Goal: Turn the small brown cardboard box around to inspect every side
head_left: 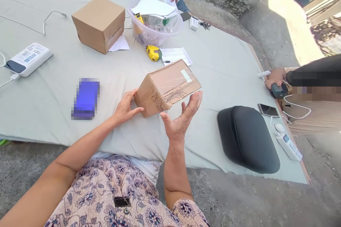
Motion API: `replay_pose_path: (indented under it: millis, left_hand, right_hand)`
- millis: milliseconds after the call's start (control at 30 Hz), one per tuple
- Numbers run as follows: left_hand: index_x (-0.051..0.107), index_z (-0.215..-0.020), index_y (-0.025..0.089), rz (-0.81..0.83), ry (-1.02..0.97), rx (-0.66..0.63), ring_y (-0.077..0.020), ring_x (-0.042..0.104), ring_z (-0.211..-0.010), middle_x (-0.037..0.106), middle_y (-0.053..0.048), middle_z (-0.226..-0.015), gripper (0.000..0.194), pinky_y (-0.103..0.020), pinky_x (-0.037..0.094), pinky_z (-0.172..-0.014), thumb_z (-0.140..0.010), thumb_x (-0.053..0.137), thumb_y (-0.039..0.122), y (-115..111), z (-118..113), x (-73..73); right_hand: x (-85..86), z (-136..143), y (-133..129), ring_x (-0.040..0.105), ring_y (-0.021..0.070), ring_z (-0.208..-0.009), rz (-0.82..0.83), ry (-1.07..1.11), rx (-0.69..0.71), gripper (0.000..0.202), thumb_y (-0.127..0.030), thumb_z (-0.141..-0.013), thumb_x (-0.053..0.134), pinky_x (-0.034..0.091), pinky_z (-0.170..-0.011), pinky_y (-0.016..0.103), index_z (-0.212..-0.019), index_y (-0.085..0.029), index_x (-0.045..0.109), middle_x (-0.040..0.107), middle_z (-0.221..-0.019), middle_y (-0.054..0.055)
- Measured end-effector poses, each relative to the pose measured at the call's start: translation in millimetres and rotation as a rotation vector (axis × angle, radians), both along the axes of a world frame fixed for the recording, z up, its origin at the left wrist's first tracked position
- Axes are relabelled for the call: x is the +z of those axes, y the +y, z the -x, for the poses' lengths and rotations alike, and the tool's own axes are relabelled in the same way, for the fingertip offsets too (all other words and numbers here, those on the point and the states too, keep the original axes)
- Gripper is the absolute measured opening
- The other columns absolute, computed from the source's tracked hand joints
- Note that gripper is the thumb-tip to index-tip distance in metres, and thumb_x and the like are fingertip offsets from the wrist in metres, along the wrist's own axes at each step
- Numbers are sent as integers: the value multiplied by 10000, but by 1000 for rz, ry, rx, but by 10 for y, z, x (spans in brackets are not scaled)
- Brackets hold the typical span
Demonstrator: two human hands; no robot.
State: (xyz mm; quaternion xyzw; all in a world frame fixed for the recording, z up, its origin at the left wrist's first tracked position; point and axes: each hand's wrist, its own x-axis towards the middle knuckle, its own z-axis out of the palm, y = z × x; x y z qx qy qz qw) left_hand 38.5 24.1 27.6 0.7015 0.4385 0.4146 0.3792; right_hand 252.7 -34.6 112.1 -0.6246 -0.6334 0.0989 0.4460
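Note:
A cardboard box [166, 88] with black scribbles and a green-dotted white sticker sits tilted on the pale cloth in front of me. My left hand [127, 108] rests against the box's left side, thumb and fingers apart, touching it. Close to the box's right lower edge is my right hand [182, 117], its palm turned up and its fingers spread, with nothing in it. Beyond the box lie a yellow tape measure [153, 53], a printed sheet [176, 56] and a pen [166, 61].
A second cardboard box [99, 25], a clear plastic basin [157, 37], a white power bank [29, 59], a blurred blue object [86, 98] and a black case [247, 138] surround the work area. Two other people are at the table's far and right edges.

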Motion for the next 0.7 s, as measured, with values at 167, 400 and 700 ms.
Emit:
replay_pose_path:
  millis: [167, 400, 700]
  left_hand:
    - [541, -1297, 224, 8, -24, 14, -269, 610, -1259, 620, -136, -1365, 517, -448, 550, -1043, -896, 680, 520, -68, 15, 68]
    - [496, -1220, 235, 136, -68, 2, -261, 674, -1176, 674, -101, -1278, 494, -488, 537, -1076, -832, 695, 466, -79, -23, 73]
    - [536, -1190, 244, 120, -77, 51, -236, 700, -1077, 704, -66, -1193, 409, -474, 570, -1034, -834, 660, 403, -75, -45, 66]
  right_hand:
    - [48, 162, 86, 110, 427, -1625, -112, -59, -21, 783, -529, -902, 611, 377, -1189, 677, -1577, -347, 256, 41, -1718, 118]
    - [-3, 152, 186, 200, 377, -1619, -222, -93, 40, 627, -492, -973, 485, 309, -1245, 680, -1551, -314, 318, 236, -1686, 132]
    - [27, 86, 186, 191, 376, -1622, -173, -64, 107, 655, -510, -976, 488, 341, -1241, 663, -1579, -318, 317, 226, -1709, 112]
